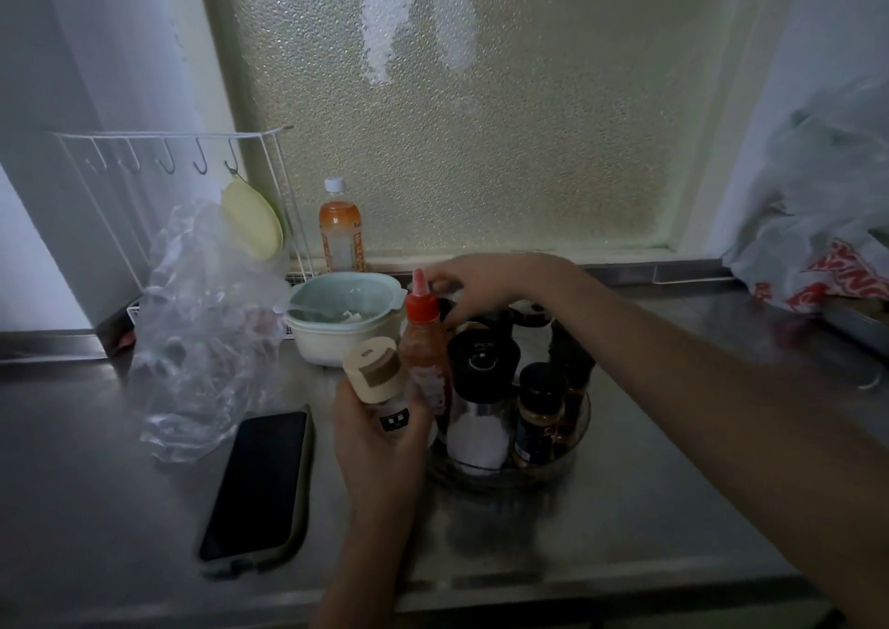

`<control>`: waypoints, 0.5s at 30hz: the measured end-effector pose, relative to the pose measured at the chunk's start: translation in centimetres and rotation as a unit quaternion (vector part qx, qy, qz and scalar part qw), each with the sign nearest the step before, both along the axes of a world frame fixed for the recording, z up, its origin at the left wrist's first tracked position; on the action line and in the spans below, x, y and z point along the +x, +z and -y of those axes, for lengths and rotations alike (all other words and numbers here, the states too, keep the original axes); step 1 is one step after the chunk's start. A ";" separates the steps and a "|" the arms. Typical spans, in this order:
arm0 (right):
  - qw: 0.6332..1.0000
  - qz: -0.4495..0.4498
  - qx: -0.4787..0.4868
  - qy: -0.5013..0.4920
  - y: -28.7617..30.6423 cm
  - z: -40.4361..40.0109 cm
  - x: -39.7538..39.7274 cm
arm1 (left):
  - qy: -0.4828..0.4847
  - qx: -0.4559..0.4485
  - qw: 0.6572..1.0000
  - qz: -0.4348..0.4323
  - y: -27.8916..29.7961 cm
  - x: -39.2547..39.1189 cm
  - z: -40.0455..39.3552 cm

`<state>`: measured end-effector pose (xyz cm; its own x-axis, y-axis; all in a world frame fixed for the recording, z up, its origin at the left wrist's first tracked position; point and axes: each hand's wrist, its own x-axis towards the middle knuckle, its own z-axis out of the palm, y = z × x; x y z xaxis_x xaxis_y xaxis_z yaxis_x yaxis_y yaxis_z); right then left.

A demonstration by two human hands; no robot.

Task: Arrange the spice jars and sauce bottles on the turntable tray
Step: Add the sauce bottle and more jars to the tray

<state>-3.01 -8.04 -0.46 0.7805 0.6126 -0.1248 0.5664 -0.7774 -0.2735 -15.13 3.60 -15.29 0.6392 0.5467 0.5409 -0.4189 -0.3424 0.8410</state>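
A clear round turntable tray [553, 465] sits on the steel counter at centre. On it stand a red sauce bottle [423, 339], a black-topped grinder with white contents [481, 402], a dark-capped spice jar [539, 412] and more dark jars behind. My left hand [380, 445] holds a salt jar with a beige flip lid [377, 373] just left of the tray, tilted slightly. My right hand [476, 286] reaches over the tray's far side, fingers curled around something there behind the red bottle; what it touches is hidden.
A black phone [260, 484] lies left of my left hand. Crumpled clear plastic [202, 339] and a pale green bowl [344, 311] stand behind it. An orange drink bottle [340, 229] is by the window. A white wire rack [183, 157] and plastic bags [827, 253] flank the counter.
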 end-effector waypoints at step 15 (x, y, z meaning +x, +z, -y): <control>0.972 0.104 0.192 -0.085 7.2 4.8 -1.6 | 0.006 -0.032 0.999 -0.005 0.3 -0.1 0.1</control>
<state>-4.63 -12.86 6.79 0.8588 0.4422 0.2587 0.5122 -0.7287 -0.4547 -15.21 3.53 -15.04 0.6376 0.5884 0.4973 -0.4059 -0.2920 0.8660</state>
